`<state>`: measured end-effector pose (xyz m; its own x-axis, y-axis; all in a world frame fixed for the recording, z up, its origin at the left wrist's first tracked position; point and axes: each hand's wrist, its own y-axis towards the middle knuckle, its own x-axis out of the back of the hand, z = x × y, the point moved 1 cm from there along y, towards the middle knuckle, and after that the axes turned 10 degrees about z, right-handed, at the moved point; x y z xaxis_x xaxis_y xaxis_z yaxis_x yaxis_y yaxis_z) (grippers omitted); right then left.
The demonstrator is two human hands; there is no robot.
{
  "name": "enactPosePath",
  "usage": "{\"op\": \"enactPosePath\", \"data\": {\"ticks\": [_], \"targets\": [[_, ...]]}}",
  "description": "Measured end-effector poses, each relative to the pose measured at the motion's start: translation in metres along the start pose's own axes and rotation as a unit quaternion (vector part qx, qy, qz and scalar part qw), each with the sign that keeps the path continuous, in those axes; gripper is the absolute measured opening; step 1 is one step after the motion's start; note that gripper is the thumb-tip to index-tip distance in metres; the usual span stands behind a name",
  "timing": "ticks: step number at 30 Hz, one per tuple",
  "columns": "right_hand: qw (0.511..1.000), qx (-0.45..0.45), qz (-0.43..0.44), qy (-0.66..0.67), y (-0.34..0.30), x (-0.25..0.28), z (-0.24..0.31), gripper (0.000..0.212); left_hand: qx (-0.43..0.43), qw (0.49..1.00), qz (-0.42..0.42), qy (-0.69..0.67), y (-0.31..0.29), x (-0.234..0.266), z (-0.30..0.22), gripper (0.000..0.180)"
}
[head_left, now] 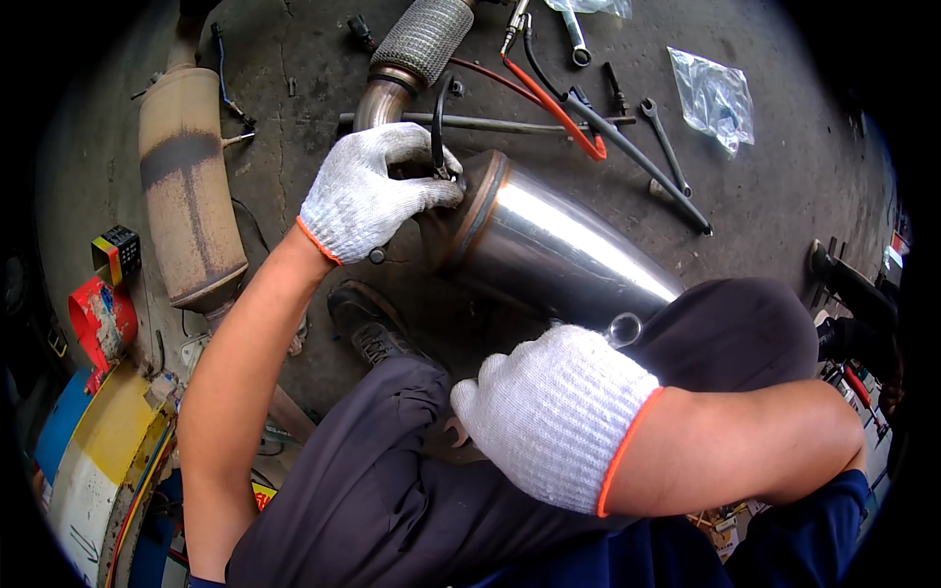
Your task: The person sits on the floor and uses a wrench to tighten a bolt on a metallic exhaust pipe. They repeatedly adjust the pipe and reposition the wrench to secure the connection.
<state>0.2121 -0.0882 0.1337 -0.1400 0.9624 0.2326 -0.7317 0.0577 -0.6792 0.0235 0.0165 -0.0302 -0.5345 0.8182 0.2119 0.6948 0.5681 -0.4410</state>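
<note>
A shiny metal exhaust canister lies at an angle on the floor before me, its right end against my knee. My left hand, in a white knit glove with orange cuff, pinches a small sensor fitting with a black cable at the canister's upper left end. The fingertips partly hide it. My gloved right hand is closed round a wrench, whose open jaw shows below the fingers, above my lap. Beyond that hand is a round metal ring; I cannot tell whether it belongs to the wrench.
A braided flex pipe rises from the canister's far end. A rusty old exhaust canister lies left. Beyond are a metal rod, a red-sleeved cable, a grey tube, a combination wrench and a plastic bag.
</note>
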Motion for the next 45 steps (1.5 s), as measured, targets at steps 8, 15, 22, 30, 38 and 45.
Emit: {"op": "enactPosePath", "data": {"ticks": [8,15,22,30,38,45], "targets": [[1.000,0.012,-0.016,-0.023,0.003,-0.008,-0.002,0.025,-0.016,1.000,0.009,0.007,0.002,0.002,0.001,0.022],[1.000,-0.002,-0.006,-0.006,0.006,-0.004,-0.002,0.025,-0.016,0.996,-0.018,0.083,-0.003,0.003,-0.004,0.020],[1.000,-0.001,-0.003,0.000,0.004,-0.001,-0.002,0.025,-0.074,0.984,-0.030,0.160,0.003,0.007,-0.009,0.023],[0.999,-0.035,-0.001,0.007,-0.001,0.002,-0.002,0.024,-0.099,0.991,0.016,0.094,0.017,0.006,-0.016,0.018],[0.999,-0.013,0.047,0.019,0.010,0.006,-0.007,0.024,-0.131,0.960,-0.043,0.245,0.002,0.011,-0.006,0.037],[1.000,0.001,0.026,0.013,0.014,0.002,-0.010,0.024,-0.027,0.945,0.054,0.322,0.008,0.008,-0.002,0.051]]}}
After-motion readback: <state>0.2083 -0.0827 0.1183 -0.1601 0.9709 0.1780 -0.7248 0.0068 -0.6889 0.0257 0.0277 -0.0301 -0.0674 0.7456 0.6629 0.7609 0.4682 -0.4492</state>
